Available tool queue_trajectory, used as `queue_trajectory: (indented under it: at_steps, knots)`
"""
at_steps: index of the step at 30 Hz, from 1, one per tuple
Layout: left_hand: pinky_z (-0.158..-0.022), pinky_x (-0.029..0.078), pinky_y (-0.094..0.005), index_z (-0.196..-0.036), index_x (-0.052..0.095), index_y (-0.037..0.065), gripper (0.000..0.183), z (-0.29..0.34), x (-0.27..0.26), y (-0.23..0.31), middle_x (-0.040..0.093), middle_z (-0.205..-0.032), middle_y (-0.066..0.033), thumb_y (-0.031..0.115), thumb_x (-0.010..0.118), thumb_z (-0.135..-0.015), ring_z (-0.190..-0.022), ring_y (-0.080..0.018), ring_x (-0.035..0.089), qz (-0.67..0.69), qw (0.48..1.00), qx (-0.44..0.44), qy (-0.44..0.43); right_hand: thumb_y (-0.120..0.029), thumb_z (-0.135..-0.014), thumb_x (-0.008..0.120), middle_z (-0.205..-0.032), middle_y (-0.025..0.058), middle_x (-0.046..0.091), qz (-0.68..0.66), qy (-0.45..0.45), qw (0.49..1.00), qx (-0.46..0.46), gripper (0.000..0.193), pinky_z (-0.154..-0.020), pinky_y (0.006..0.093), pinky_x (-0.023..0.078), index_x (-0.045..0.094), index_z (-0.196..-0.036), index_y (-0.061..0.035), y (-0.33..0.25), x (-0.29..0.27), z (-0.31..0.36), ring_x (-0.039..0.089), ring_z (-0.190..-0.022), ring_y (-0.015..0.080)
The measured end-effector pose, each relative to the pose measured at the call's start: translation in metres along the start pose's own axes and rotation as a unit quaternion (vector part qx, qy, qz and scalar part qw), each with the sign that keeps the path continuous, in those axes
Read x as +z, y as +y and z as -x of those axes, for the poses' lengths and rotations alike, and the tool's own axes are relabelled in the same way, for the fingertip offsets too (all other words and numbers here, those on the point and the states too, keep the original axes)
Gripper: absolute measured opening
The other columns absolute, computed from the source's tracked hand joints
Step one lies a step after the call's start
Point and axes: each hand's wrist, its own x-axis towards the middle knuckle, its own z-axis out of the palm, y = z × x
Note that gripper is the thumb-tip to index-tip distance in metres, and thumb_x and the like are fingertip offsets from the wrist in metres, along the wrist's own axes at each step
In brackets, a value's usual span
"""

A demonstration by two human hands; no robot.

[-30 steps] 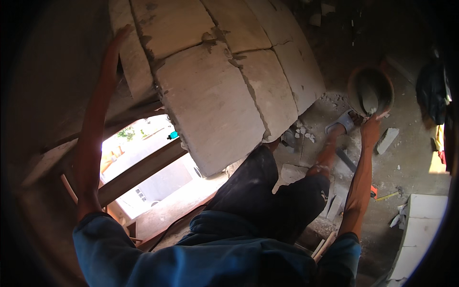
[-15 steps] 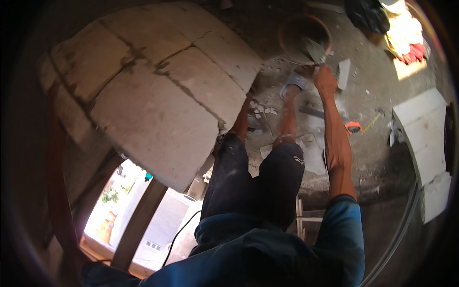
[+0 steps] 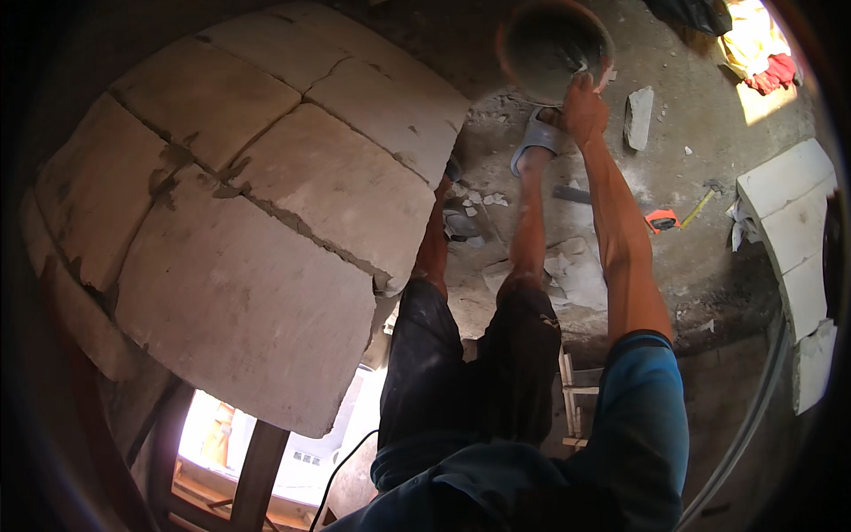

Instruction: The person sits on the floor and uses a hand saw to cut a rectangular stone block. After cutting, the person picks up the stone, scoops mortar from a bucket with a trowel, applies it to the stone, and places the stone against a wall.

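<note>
My right hand (image 3: 586, 113) is closed around the handle of a trowel (image 3: 579, 67). The trowel's blade reaches down into a round bucket (image 3: 509, 66) on the floor, where grey mortar-like stuff partly hides it. To my left rises a wall of large pale blocks (image 3: 244, 306), with rough grey mortar in the joints between them. My left arm (image 3: 84, 403) runs along the dark left rim beside the wall's edge. The fingers of that hand are lost in shadow, so what they touch cannot be made out.
Beside my feet lie an orange tape measure (image 3: 661, 221) with its yellow blade out, a pale block shard (image 3: 637, 118) and broken chips. More white blocks (image 3: 798, 239) stand at the right. A black bag (image 3: 696, 13) lies at the far right. Below the wall is a bright opening (image 3: 213, 434).
The trowel has gone deeper into the bucket with my right hand. My view has shifted, so the block wall sits lower and further left. My left arm has sunk further into the dark rim.
</note>
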Motion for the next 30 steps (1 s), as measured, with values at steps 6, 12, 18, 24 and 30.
queue_trajectory:
  at_steps: [6,12,18,24,30]
  knots:
    - [-0.088,0.055,-0.0498,-0.125,0.055,-0.009,0.044,0.002,-0.002,-0.002,0.068,-0.104,-0.0191,0.02,0.07,-0.094,-0.095,-0.0329,0.065,0.148,0.983,-0.107,-0.02,-0.04,-0.087,0.072,-0.111,0.0194,0.07,-0.088,-0.073,0.993,-0.035,0.046,-0.08,0.0502,0.058,0.072,-0.113,-0.0019,0.015,0.022,-0.025,0.072,-0.1,0.037]
    - [-0.093,0.054,-0.0503,-0.13,0.054,-0.007,0.051,-0.012,-0.011,-0.011,0.068,-0.119,-0.0237,0.032,0.063,-0.099,-0.102,-0.0349,0.066,0.022,0.993,-0.064,-0.096,-0.054,-0.085,0.076,-0.067,0.0045,0.062,-0.358,-0.244,0.9,0.045,0.061,-0.049,0.0315,0.044,0.075,-0.117,-0.0022,0.043,-0.031,-0.023,0.058,-0.053,0.015]
    - [-0.107,0.045,-0.0468,-0.145,0.046,0.002,0.061,0.005,-0.012,-0.001,0.058,-0.138,-0.0193,0.038,0.061,-0.1,-0.12,-0.0317,0.057,0.33,0.927,-0.162,-0.075,-0.05,-0.09,0.075,-0.062,-0.0049,0.051,-0.478,-0.243,0.841,0.063,0.057,-0.043,0.0257,0.033,0.072,-0.124,-0.0044,0.046,-0.072,0.073,0.045,-0.048,0.0066]
    - [-0.116,0.037,-0.0448,-0.151,0.048,0.009,0.077,0.023,-0.022,0.018,0.053,-0.148,-0.0132,0.053,0.068,-0.091,-0.138,-0.0269,0.049,0.54,0.773,-0.319,-0.095,-0.037,-0.101,0.064,-0.06,-0.0064,0.046,-0.555,-0.211,0.804,0.013,0.037,-0.043,0.0244,0.03,0.071,-0.113,-0.0024,-0.01,-0.212,0.237,0.042,-0.048,0.004]
    - [-0.108,0.047,-0.0505,-0.144,0.05,0.005,0.085,0.011,-0.023,0.015,0.056,-0.137,-0.0208,0.056,0.077,-0.082,-0.13,-0.0346,0.057,0.581,0.777,-0.214,-0.115,-0.037,-0.098,0.063,-0.065,-0.0023,0.052,-0.627,-0.206,0.749,-0.063,0.05,-0.047,0.0255,0.03,0.067,-0.125,0.0054,-0.084,-0.338,0.359,0.041,-0.051,0.0056]
